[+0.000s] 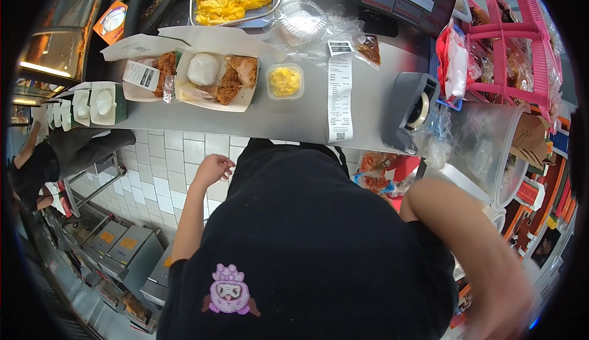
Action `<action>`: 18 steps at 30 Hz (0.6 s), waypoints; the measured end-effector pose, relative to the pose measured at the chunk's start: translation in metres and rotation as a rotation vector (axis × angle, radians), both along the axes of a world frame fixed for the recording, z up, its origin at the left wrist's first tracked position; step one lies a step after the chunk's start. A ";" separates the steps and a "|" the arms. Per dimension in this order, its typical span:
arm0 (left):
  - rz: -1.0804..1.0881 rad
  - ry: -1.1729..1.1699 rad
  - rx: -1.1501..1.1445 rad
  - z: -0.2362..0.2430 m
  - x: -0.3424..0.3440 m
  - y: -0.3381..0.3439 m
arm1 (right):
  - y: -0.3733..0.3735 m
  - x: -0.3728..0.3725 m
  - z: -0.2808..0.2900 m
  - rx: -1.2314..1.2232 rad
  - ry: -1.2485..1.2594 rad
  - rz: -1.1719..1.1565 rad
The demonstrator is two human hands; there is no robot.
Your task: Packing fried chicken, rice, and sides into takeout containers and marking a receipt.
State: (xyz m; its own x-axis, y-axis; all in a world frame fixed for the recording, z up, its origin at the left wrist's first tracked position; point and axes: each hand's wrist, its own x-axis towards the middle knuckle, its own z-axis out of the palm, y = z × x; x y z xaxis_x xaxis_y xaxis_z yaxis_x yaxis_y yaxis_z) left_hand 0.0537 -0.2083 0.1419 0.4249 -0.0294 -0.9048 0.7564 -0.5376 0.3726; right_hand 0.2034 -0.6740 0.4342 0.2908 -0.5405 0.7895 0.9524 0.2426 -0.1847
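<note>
My left hand (216, 169) hangs in front of the counter's edge, its fingers loosely bent and apart, with nothing in it. My right arm is bent back on the right, and my right hand (500, 309) is smeared by motion low in the picture, so its fingers cannot be made out. On the steel counter (227, 118) stands an open meal box (184, 95) with fried chicken (236, 82) and a wrapped white ball of rice (204, 69). Another open box with chicken and a label (141, 75) adjoins it. A small tub of yellow food (285, 82) sits to their right.
A long receipt (339, 98) lies near a tape dispenser (408, 113). Behind are a tray of yellow food (236, 0), a clear plastic lid (300, 21) and a screen (405, 0). Pink baskets (506, 39) stand right. Another person (55, 156) works at far left beside several boxes.
</note>
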 end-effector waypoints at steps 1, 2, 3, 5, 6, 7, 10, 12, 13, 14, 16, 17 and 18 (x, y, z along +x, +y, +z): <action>0.051 0.003 0.002 0.013 -0.007 0.000 | -0.017 -0.003 0.003 0.003 0.004 0.057; 0.143 -0.212 -0.054 0.034 0.024 -0.010 | 0.025 0.015 -0.008 -0.006 0.004 -0.008; 0.303 -0.419 -0.107 0.054 0.034 -0.010 | 0.031 0.016 -0.008 -0.011 0.009 -0.007; 0.224 -0.744 0.100 0.089 0.049 -0.005 | 0.024 0.021 -0.083 -0.443 0.843 -0.348; 0.127 -0.860 0.293 0.103 0.062 -0.006 | 0.034 0.024 -0.117 -0.682 0.872 -0.496; 0.039 -0.971 0.492 0.115 0.074 -0.007 | 0.046 0.016 -0.137 -0.764 1.004 -0.302; -0.179 -1.176 0.742 0.118 0.108 -0.014 | 0.053 -0.011 -0.211 -0.765 1.227 -0.079; -0.221 -1.066 0.731 0.101 0.114 0.001 | 0.066 -0.014 -0.220 -0.803 1.240 -0.085; -0.263 -0.959 0.728 0.097 0.119 0.003 | 0.075 -0.013 -0.221 -0.716 1.293 -0.135; -0.265 -0.954 0.722 0.094 0.123 0.002 | 0.079 -0.013 -0.223 -0.626 1.343 -0.183; -0.103 -0.878 0.759 0.096 0.132 0.000 | 0.067 -0.007 -0.235 -0.659 1.327 -0.198; -0.109 -0.872 0.751 0.101 0.137 -0.007 | 0.060 -0.005 -0.241 -0.687 1.305 -0.214; -0.027 -1.043 0.705 0.106 0.142 -0.017 | 0.056 -0.004 -0.245 -0.689 1.315 -0.218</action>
